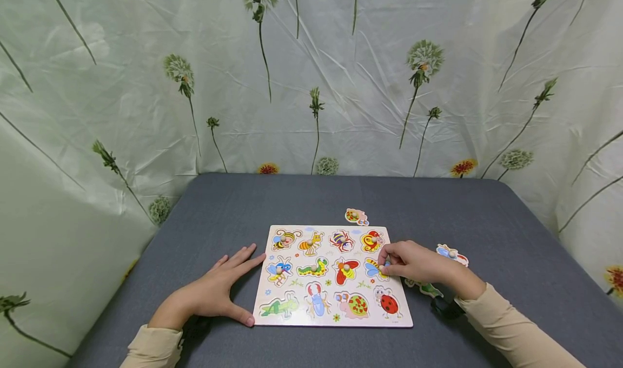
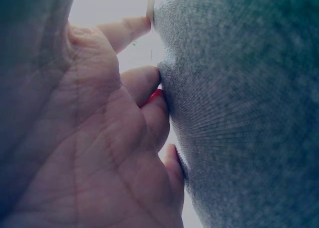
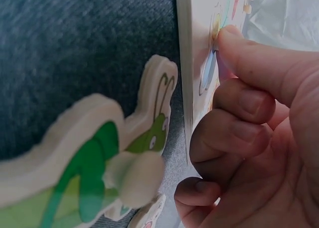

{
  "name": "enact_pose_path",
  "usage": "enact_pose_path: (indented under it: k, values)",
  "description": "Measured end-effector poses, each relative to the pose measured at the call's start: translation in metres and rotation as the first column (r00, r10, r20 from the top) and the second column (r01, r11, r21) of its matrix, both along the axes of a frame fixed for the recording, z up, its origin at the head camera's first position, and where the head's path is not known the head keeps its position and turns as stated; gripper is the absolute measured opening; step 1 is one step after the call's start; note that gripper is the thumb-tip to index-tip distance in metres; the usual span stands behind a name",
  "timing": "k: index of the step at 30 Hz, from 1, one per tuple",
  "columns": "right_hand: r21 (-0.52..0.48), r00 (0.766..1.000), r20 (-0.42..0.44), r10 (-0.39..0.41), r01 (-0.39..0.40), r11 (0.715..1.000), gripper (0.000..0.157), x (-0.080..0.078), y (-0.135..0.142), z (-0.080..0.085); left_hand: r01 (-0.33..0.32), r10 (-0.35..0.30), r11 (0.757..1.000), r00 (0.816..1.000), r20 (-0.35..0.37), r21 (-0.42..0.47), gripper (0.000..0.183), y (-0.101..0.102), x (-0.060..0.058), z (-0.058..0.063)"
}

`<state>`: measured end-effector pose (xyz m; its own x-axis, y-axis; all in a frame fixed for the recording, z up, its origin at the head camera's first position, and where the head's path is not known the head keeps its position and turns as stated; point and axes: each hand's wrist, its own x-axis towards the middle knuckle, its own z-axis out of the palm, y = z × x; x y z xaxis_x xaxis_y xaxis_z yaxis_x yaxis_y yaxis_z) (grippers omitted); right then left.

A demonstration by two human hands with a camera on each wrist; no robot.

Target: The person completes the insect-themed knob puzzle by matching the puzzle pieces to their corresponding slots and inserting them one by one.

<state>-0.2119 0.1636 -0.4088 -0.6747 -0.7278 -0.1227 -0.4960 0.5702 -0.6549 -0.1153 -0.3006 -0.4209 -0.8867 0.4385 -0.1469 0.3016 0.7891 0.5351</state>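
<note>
A pegged wooden puzzle board (image 1: pixel 297 277) with insect pictures lies flat on the table. My left hand (image 1: pixel 214 288) rests spread at its left edge, thumb at the near corner and fingertips by the side. In the left wrist view, the fingertips of that hand (image 2: pixel 109 123) line the board's edge. My right hand (image 1: pixel 418 262) pinches the knob of the blue-and-yellow winged insect piece (image 1: pixel 372 269) over its slot at the board's right side. Seen from the right wrist, the thumb and index finger meet at the knob, while the other fingers curl below.
Knobbed pieces sit in the two upper rows; the lowest row shows bare pictures, including a ladybug (image 1: pixel 389 304). A loose snail piece (image 1: pixel 356 216) lies behind the board. Right of it lie a green grasshopper piece (image 3: pixel 94 173) and a red-and-blue piece (image 1: pixel 452 254), partly behind my right arm.
</note>
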Motion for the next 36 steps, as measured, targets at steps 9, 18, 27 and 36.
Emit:
enact_pose_path:
  k: [9, 18, 27, 36]
  values:
    - [0.000, 1.000, 0.013, -0.011, 0.011, 1.000, 0.010, 0.0000, -0.0001, -0.0002, -0.005, 0.005, 1.000, 1.000, 0.000, -0.001, 0.132, -0.0005, -0.0005, -0.0020]
    - [-0.006, 0.999, 0.027, -0.025, 0.025, 1.000, 0.009, 0.0007, -0.0009, 0.0003, -0.009, 0.009, 1.000, 1.000, 0.003, -0.004, 0.133, -0.0005, -0.0007, -0.0017]
    - [-0.013, 0.998, 0.036, -0.044, 0.044, 0.999, 0.011, 0.0010, 0.0001, -0.0022, -0.001, 0.001, 1.000, 1.000, -0.004, -0.001, 0.133, 0.0005, 0.0000, -0.0003]
    - [-0.030, 0.999, 0.027, -0.048, 0.048, 0.998, 0.010, 0.0023, 0.0002, -0.0024, -0.008, 0.008, 1.000, 1.000, 0.004, -0.001, 0.132, 0.0003, 0.0001, -0.0013]
